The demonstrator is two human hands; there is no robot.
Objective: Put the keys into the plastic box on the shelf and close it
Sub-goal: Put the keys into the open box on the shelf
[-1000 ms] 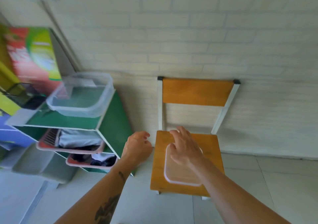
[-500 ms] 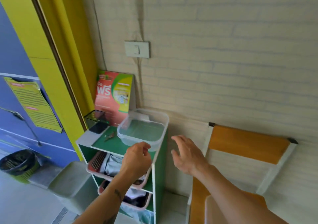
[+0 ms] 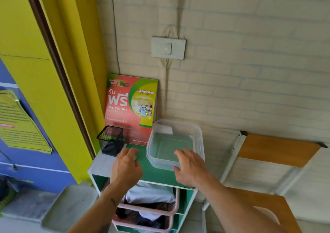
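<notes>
A clear plastic box [image 3: 198, 143] stands open and empty on the green top of the shelf [image 3: 160, 176], against the brick wall. My right hand [image 3: 189, 168] rests on the box's near rim, fingers spread over the edge and thumb against the outer wall. To the left of the box, my left hand [image 3: 125, 166] presses its bent fingers down on the shelf top. The keys are hidden under those fingers, and I cannot tell if they are gripped. The box's lid [image 3: 266, 213] shows partly on the chair seat at lower right, behind my right arm.
A black mesh pen cup [image 3: 110, 140] stands at the shelf's back left, with a red and green sign [image 3: 130, 105] leaning on the wall behind it. Pink baskets [image 3: 171, 208] of clothes fill the lower shelves. A wooden chair [image 3: 275, 148] stands to the right, a yellow door frame to the left.
The view swung from the chair up to the shelf. My right hand left the lid on the chair and reached the box's rim; my left hand came down on the shelf top where the keys lay.
</notes>
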